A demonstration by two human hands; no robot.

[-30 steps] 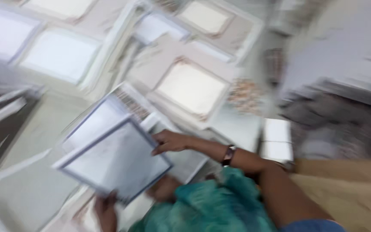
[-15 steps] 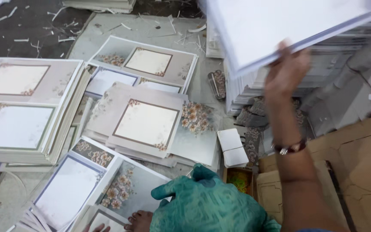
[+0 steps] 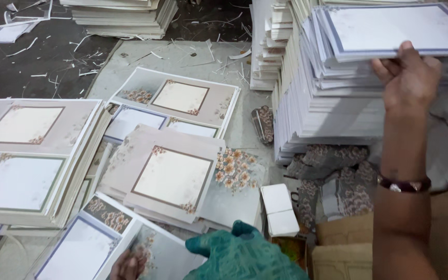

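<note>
Littered floor (image 3: 42,62) is stacked with cards. A light, stiff, bendable card (image 3: 400,26) is pinched at its near edge by the right hand (image 3: 408,78); the left hand's (image 3: 128,265) grip cannot be told.

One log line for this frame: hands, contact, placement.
right hand: grips blue-bordered sheet atop tall stack | left hand: touches floral sheet on floor

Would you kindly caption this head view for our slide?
Right hand lays a blue-bordered sheet on a tall stack; left hand rests on floral sheets.

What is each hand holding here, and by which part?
The right hand grips a blue-bordered sheet by its near edge, atop the tall stack. The left hand touches a floral card near its bottom edge; a grip cannot be told.
</note>
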